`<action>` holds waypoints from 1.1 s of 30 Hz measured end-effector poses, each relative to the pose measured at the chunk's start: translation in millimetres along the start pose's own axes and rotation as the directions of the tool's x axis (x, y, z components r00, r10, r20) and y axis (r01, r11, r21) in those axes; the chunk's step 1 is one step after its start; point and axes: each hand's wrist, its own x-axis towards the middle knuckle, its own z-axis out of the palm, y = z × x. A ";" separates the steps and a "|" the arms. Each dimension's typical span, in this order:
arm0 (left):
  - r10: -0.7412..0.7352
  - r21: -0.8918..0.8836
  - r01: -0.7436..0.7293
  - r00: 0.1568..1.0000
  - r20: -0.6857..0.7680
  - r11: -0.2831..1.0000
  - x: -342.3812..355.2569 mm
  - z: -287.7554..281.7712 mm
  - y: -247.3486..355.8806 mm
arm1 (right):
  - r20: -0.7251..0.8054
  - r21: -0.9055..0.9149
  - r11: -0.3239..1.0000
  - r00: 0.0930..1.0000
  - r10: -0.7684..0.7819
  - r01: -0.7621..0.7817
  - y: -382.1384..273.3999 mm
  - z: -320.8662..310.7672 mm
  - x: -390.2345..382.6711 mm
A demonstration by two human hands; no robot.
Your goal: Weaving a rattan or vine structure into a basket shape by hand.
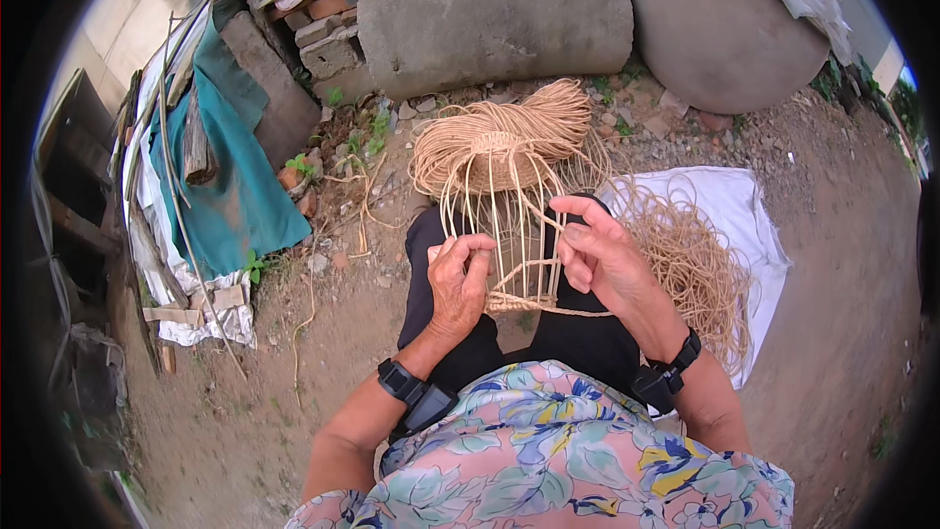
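On my lap lies a partly woven basket-like piece [495, 145] of tan straw cord, with long pale stakes [496, 225] running toward me. Its near end has a woven band [516, 305] across the stakes. My left hand [460, 282] is closed at the left side of the stakes, its fingertips curled around them. On the right, my right hand [609, 253] pinches a strand of cord [541, 213] between thumb and index finger, the other fingers curled. A loose cord end [583, 312] reaches rightward from the band, under my right hand.
A heap of loose straw cord [690, 260] lies on a white sack [769, 269] at my right. Beyond are a concrete cylinder [494, 24] and a round slab [720, 34]. Teal cloth [230, 167], sticks and bricks [331, 44] lie at the left.
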 end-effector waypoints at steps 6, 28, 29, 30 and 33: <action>-0.191 -0.273 0.196 0.981 0.047 0.942 9.0 -5.8 7.1 | 0.018 -0.155 0.981 0.992 0.124 -0.120 16.3 -41.2 -26.1; -0.336 -0.180 0.332 0.942 0.010 0.926 7.6 -21.3 25.8 | 0.027 -0.375 0.900 0.973 -0.231 0.224 -21.7 -29.0 32.9; -0.343 -0.198 0.337 0.939 0.002 0.921 8.5 -20.9 27.0 | 0.070 -0.361 0.896 0.966 -0.249 0.257 -21.9 -21.4 38.7; -0.342 -0.198 0.336 0.940 0.002 0.921 8.1 -20.7 26.9 | 0.071 -0.361 0.896 0.966 -0.250 0.258 -19.1 -13.6 44.4; -0.370 -0.230 0.357 0.929 -0.018 0.905 7.4 -16.6 22.0 | 0.141 -0.447 0.837 0.949 -0.283 0.316 -6.0 2.2 62.5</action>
